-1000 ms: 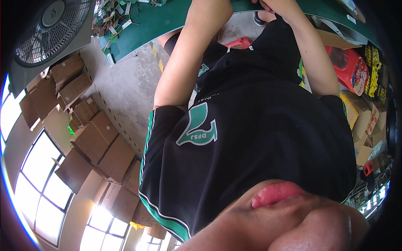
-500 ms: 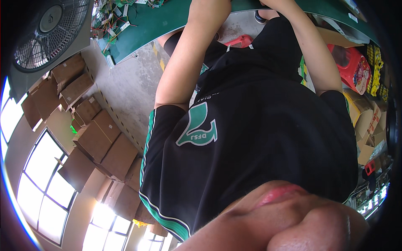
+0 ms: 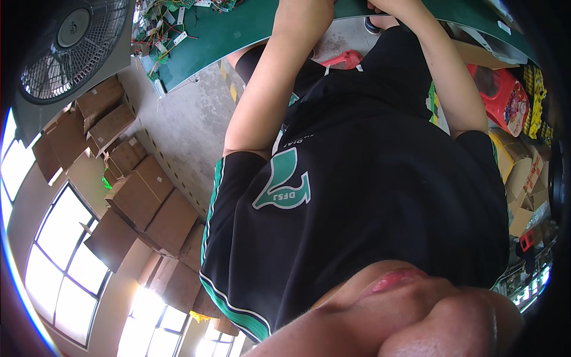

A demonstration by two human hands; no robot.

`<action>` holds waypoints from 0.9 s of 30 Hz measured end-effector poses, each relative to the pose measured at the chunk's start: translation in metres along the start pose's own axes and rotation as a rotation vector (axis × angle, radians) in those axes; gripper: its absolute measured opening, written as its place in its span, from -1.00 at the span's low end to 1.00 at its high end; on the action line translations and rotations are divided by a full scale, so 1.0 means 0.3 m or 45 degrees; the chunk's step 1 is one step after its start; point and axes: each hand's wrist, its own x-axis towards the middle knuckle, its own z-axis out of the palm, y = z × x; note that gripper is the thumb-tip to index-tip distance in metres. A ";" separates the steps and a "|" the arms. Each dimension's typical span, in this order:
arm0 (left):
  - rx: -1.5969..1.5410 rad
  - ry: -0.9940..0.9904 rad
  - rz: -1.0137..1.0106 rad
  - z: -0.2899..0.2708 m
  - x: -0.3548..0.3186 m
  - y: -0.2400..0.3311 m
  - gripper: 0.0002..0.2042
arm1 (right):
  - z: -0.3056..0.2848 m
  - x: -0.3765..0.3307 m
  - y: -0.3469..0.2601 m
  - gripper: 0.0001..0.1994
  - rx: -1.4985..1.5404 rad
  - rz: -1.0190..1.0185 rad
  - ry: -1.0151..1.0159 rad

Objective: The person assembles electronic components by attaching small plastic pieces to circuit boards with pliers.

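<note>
1. The boards (image 3: pixel 177 5), tangled with thin wires (image 3: pixel 191 37) and white strips, point many ways; their long axes cross.
2. One strip (image 3: pixel 180 38) lies slantwise, its long axis running from near left to far right, its far end angled toward the left grip's side.
3. A pale end piece (image 3: pixel 159 89) at the near edge of the bench (image 3: pixel 238 27) points mainly toward the person, its near end leaning right.
4. All these lie on the bench to the left of the left grip (image 3: pixel 312 6), well apart from it and farther from the right grip (image 3: pixel 389 5).
5. The left grip is mostly cut off by the upper edge; I cannot tell how far open it is or what it holds.
6. The right grip shows a few bent fingers turned toward the left one, with bench visible between the two; its opening and contents cannot be told.
7. A fan (image 3: pixel 73 28) stands left of both grips, past the boards; cartons (image 3: pixel 141 193) are stacked behind and left of the left grip.
</note>
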 end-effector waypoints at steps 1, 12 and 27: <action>-0.008 0.019 0.016 0.000 -0.004 -0.003 -0.82 | -0.005 0.003 -0.002 -0.70 -0.007 0.005 -0.041; -0.026 0.084 0.004 0.027 0.004 -0.002 -0.82 | -0.012 -0.015 -0.045 -0.69 -0.038 0.049 -0.033; 0.164 0.189 0.051 0.003 -0.030 0.048 -0.77 | -0.105 0.025 -0.078 -0.54 -0.084 0.312 -0.279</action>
